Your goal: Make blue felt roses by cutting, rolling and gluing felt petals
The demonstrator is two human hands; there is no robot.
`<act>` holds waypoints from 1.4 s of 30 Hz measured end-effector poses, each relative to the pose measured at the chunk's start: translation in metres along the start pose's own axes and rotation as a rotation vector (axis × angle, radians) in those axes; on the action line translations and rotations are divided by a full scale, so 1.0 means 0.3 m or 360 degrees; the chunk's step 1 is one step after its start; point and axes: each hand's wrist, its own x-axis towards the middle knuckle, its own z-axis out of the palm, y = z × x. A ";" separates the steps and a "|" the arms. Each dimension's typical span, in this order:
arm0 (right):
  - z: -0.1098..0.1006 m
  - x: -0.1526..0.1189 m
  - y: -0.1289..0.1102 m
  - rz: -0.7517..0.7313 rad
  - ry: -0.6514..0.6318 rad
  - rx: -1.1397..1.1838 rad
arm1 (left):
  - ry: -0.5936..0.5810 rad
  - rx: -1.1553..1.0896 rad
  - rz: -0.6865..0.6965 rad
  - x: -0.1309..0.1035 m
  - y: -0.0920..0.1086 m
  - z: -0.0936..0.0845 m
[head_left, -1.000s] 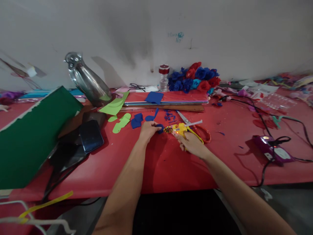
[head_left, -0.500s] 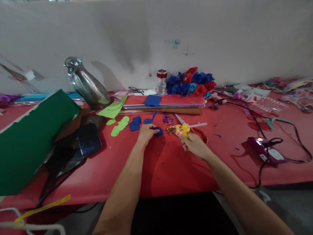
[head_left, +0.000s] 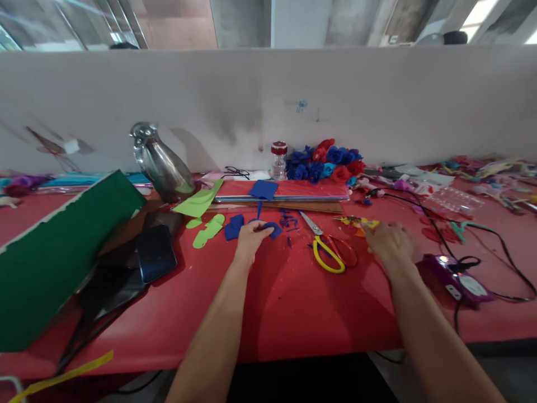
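Note:
Between the thumb and fingers of my left hand (head_left: 251,239) is a small dark blue paper piece (head_left: 275,229). More blue cut pieces (head_left: 234,228) lie just left of that hand, with light green cut pieces (head_left: 208,230) farther left. My right hand (head_left: 391,242), slightly blurred, is closed at the handle end of a yellow glue gun (head_left: 364,225), whose nozzle points left. Yellow-handled scissors (head_left: 327,253) lie with spread handles between my hands. Small blue scraps (head_left: 288,219) are scattered by the blade tips.
Behind are a paper stack (head_left: 310,191), a jar (head_left: 279,161) and blue and red paper flowers (head_left: 323,162). On the left stand a metal jug (head_left: 163,168) and a green board (head_left: 71,252), near a phone (head_left: 156,254). At right is a purple power box (head_left: 459,280) with cords.
My right hand has moved right with the glue gun, away from the blue piece, uncovering the scissors. My left hand keeps hold of the piece. The view has tilted up.

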 end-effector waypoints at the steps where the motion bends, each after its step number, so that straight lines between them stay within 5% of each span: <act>1: -0.001 -0.020 -0.041 -0.0007 0.0124 -0.0036 | -0.0028 -0.0054 0.0022 -0.002 0.002 0.002; 3: 0.001 -0.065 -0.157 -0.0207 0.0208 0.0016 | -0.0075 -0.0098 0.0060 -0.010 0.004 0.009; 7: 0.042 -0.129 -0.404 -0.0733 -0.0497 0.0694 | -0.0212 -0.0043 0.0095 -0.026 0.003 0.029; 10: 0.094 -0.138 -0.491 -0.0763 -0.0672 0.0757 | -0.0235 -0.0010 0.0126 -0.025 -0.002 0.040; 17: 0.184 -0.108 -0.453 -0.0675 -0.0711 0.1057 | -0.0308 0.0044 0.0108 -0.028 -0.010 0.053; 26: 0.184 -0.095 -0.415 0.0036 -0.0383 0.1752 | -0.0033 0.0055 0.0291 -0.059 0.005 0.044; 30: 0.142 -0.093 -0.424 0.0317 -0.0503 0.2233 | -0.0101 -0.0179 0.0269 -0.078 0.010 0.056; 35: 0.113 -0.106 -0.448 0.0568 -0.0741 0.2606 | -0.0279 -0.0608 -0.0033 -0.099 0.015 0.079; 42: 0.105 -0.121 -0.464 0.0658 -0.0807 0.2788 | -0.0377 -0.0869 -0.0212 -0.092 0.010 0.083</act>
